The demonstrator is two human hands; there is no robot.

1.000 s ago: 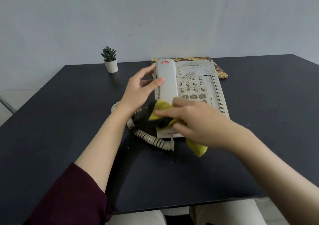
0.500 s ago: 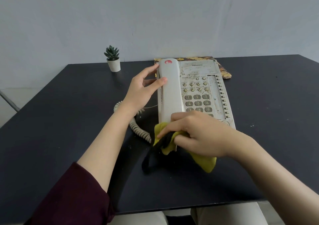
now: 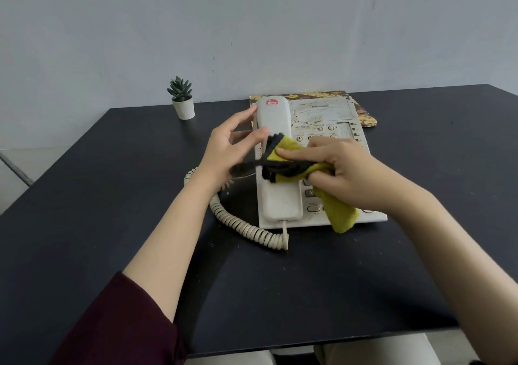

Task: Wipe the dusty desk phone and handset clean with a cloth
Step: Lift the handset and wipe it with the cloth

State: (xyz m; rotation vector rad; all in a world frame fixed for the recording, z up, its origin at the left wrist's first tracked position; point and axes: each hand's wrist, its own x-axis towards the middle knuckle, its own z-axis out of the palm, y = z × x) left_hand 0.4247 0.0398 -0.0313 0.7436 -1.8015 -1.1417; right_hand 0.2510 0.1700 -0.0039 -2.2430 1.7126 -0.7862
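Nearest, at the bottom of the frame, two forearms reach out over the black table (image 3: 322, 294), the left one in a maroon sleeve (image 3: 117, 325). Just beyond, the beige coiled cord (image 3: 241, 224) loops loose beside the phone. At centre, the right hand (image 3: 344, 174) bunches a yellow-and-black cloth (image 3: 291, 165) in curled fingers and presses it across the cream plastic handset (image 3: 277, 168), which lies in its cradle on the dusty cream desk phone (image 3: 333, 118). The left hand (image 3: 227, 151), fingers relaxed and holding nothing, touches the handset's left edge, probably to steady it against the rubbing. Farther back, a patterned mat (image 3: 364, 115) lies under the phone; a small potted succulent (image 3: 182, 98) stands at upper left.
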